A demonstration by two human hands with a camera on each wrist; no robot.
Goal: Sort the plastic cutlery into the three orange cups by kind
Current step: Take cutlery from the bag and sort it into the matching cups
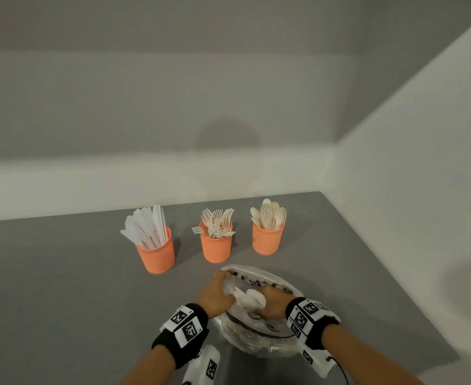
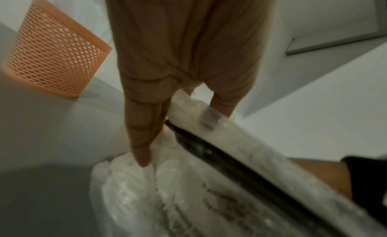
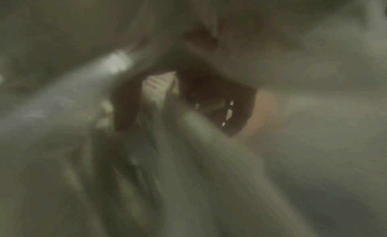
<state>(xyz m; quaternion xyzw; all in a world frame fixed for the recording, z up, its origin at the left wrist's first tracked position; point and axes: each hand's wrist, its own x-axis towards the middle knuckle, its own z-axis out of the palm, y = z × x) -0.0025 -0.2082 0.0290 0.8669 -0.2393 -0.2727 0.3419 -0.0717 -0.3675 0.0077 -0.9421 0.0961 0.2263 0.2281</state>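
Three orange mesh cups stand in a row: the left cup (image 1: 156,257) holds white knives (image 1: 145,226), the middle cup (image 1: 215,247) forks (image 1: 217,222), the right cup (image 1: 267,238) spoons (image 1: 270,215). In front of them lies a clear printed plastic bag (image 1: 259,334). My left hand (image 1: 217,294) grips the bag's bunched edge, its fingers (image 2: 140,133) reaching down onto the plastic (image 2: 167,191). My right hand (image 1: 273,301) is curled round a white bunch (image 1: 252,298) at the bag's mouth that looks like cutlery. The right wrist view is dark and blurred.
The grey table (image 1: 62,287) ends at a white wall behind the cups and another wall on the right. One orange cup (image 2: 52,55) shows close by in the left wrist view. A black cable (image 1: 339,368) trails from my right wrist.
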